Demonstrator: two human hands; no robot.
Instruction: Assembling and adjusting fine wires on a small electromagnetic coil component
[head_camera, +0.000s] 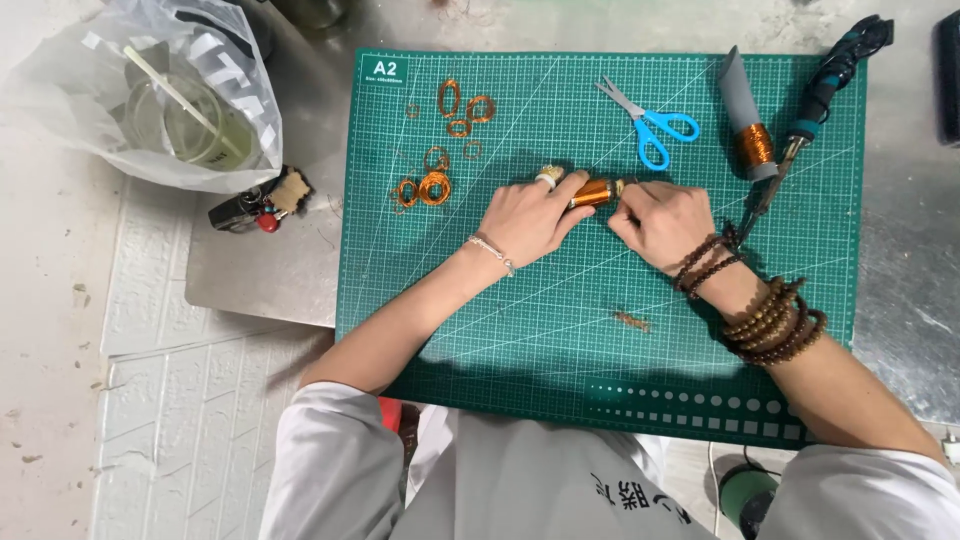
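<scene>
Left hand (527, 218) gripped a copper wire coil (592, 192) w/ thumb and fingers on the green cutting mat (560, 330). Right hand (662, 222) fingers curled at the coil's end, probably pinching thin wire. Blue scissors (652, 125) lay near.

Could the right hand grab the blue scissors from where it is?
Probably yes. The blue scissors lie just above the right hand on the green cutting mat, nothing between them. But that hand is busy on the copper wire spool.
</scene>
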